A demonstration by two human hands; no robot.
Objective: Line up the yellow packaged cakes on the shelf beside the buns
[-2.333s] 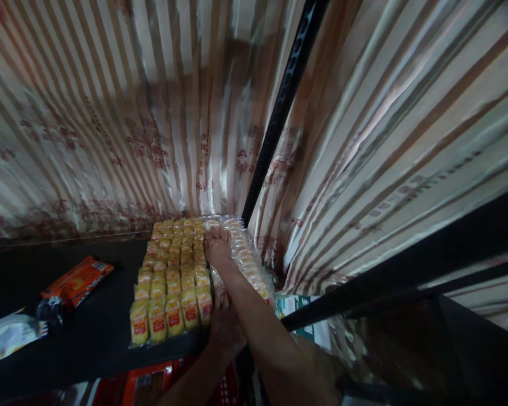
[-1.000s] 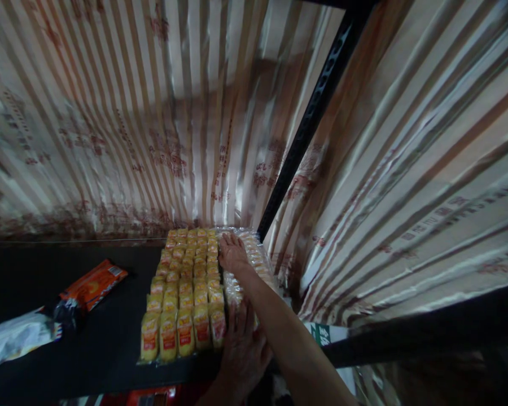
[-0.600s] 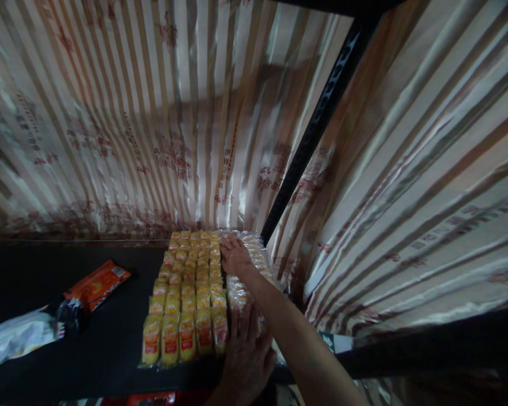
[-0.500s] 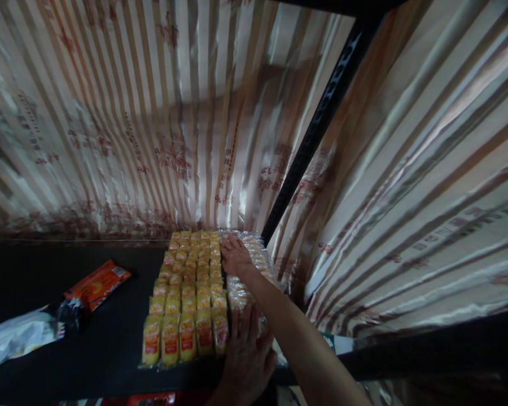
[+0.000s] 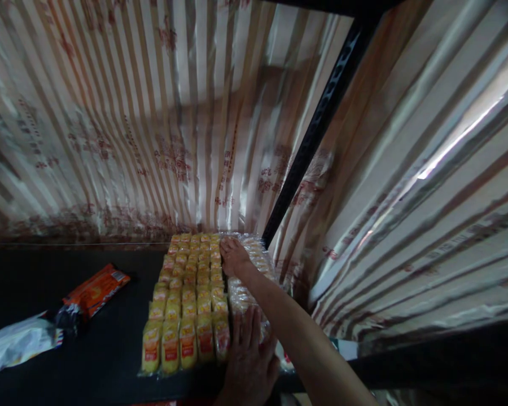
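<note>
Rows of small yellow wrapped snack packets (image 5: 188, 304), with red and orange labels, stand close together on a dark shelf (image 5: 105, 349). To their right lies a block of pale packets in clear film (image 5: 256, 254). My right hand (image 5: 235, 256) reaches to the back and rests along the seam between the yellow packets and the pale ones, fingers laid out. My left hand (image 5: 252, 355) is at the front, fingers stretched upward against the near end of the pale packets, beside the front yellow row. Both hands appear to hold nothing. My right forearm hides part of the pale packets.
An orange packet (image 5: 95, 290) and a white-silver bag (image 5: 21, 341) lie on the shelf to the left. A black perforated shelf post (image 5: 311, 141) rises behind the pale packets. Striped, printed sheeting (image 5: 144, 113) hangs at the back and right.
The view has shifted slightly, so the shelf and packets sit a little lower. Both hands stay almost in the same places on the packets.
</note>
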